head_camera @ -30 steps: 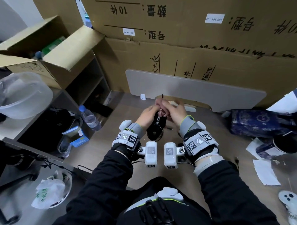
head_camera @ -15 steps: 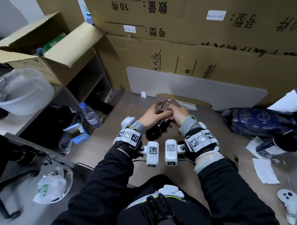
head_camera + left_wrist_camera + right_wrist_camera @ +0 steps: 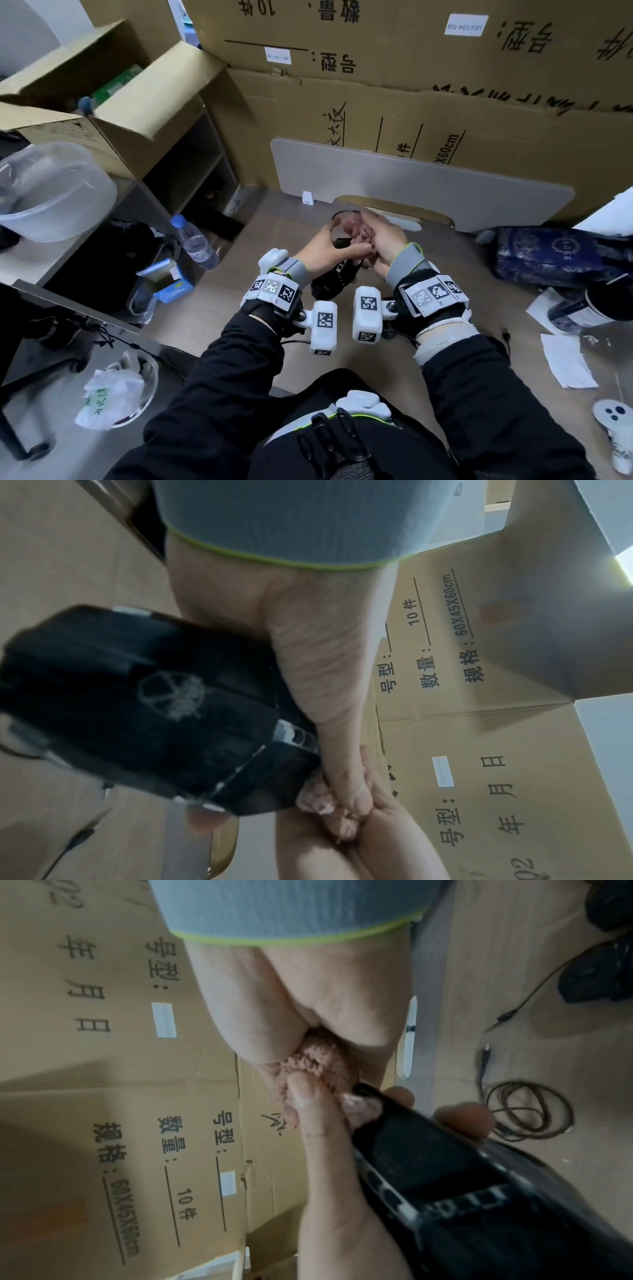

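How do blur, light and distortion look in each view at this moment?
Head view: evenly lit, cardboard boxes bowed by the wide lens. Left wrist view: black mouse smeared and dim. Right wrist view: pink cloth fairly sharp, mouse soft.

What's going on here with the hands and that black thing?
A person seated at a wooden desk holds a black computer mouse in the left hand. The right hand presses a pink fuzzy cloth against the mouse's front end, apparently wiping it.
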The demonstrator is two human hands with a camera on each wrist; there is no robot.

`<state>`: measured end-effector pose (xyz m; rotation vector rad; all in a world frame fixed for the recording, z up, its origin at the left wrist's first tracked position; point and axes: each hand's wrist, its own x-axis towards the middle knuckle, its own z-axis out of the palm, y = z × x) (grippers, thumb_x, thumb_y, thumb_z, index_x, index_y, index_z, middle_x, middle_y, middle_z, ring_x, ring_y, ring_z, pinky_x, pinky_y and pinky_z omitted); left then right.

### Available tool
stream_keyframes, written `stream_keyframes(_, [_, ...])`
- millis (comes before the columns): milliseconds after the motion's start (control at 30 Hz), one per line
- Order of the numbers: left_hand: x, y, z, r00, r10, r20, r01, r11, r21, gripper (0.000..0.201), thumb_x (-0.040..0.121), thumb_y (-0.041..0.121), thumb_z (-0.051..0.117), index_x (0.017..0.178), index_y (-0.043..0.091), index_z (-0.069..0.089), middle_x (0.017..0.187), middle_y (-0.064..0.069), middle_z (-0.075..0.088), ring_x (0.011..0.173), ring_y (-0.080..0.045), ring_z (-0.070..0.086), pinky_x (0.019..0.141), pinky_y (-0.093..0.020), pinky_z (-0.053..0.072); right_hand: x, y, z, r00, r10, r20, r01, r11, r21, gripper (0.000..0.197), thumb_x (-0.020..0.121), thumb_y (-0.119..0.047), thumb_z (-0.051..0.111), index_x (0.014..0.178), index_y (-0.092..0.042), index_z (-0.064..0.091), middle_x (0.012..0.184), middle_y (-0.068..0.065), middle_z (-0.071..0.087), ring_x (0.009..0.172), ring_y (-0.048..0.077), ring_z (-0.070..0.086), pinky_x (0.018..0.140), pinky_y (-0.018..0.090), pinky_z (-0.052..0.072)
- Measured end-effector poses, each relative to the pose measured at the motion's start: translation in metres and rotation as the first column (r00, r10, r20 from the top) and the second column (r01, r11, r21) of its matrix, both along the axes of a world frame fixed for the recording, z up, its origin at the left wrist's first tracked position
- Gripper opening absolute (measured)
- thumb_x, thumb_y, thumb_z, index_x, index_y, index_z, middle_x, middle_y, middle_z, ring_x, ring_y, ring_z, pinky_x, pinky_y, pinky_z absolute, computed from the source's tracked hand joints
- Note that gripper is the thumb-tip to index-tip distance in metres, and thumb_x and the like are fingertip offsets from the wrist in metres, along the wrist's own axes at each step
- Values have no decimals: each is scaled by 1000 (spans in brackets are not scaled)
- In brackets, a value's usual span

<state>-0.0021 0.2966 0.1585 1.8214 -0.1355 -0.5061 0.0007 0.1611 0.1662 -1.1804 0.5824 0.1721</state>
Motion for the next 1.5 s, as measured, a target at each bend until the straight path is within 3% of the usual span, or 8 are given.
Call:
stream_keyframes(167, [-3,1,2,993,-21,-114,3,988,-151,39,93,28,71,125,11,57,105,-15,75,94,-39,72,73,-30,60,1,-2,1,989,-128,74,115,981,159,26,101,-19,53,80,-7,59,58,6,62,55,20,61,56,31,55])
stream_keyframes(300, [-4,5,5,995,-13,-95,-3,987,-163,23,102,36,55,110,16,63,86,2,77,71,-15,73,66,-26,59,-1,-3,6,998,-31,57,12,951,307,44,100,-51,42,85,-15,61,59,0,63,47,17,56,50,23,43])
stream_keyframes(533, [0,10,9,931,100,-352,-233,903,-360,33,101,35,57,105,2,54,88,-29,65,55,-32,65,54,-36,56,11,-7,-8,978,-204,-42,207,975,79,40,100,-46,41,92,-16,67,79,8,67,56,24,61,45,22,43])
stream_keyframes(733, [4,10,11,929,125,-348,-262,888,-379,40,102,28,54,119,-6,64,98,-21,69,62,-33,63,57,-34,57,10,-5,-20,986,-160,-53,163,984,65,29,95,-46,50,87,-26,70,81,7,62,58,22,55,63,36,45])
stream_keyframes(900, [6,4,9,939,150,-310,-269,882,-387,35,103,24,54,128,1,63,84,-17,66,59,-28,67,56,-31,57,11,-4,-4,981,-193,8,178,920,349,24,101,-29,49,113,-14,64,89,10,74,74,25,70,73,37,56])
stream_keyframes(1133, [12,-9,15,945,117,-306,-225,910,-349,30,105,18,48,126,-4,50,65,-8,70,49,-21,67,45,-28,54,9,-6,15,977,-197,76,114,796,595,26,87,-16,47,83,0,68,103,19,67,99,32,60,103,39,42])
stream_keyframes(1300, [18,-11,5,953,175,-246,-246,924,-294,24,101,22,58,103,-2,57,77,-22,63,49,-29,66,45,-32,53,10,-1,5,975,-136,173,108,981,164,44,82,18,47,111,-13,58,94,11,69,77,20,63,61,26,49])
stream_keyframes(1500, [27,-1,-9,996,77,-46,-83,988,-134,15,96,26,67,83,21,62,85,-14,68,78,-25,62,76,-42,51,-3,-12,1,963,258,-82,-253,965,62,4,78,-13,60,81,-13,63,66,5,53,56,17,54,71,35,51])
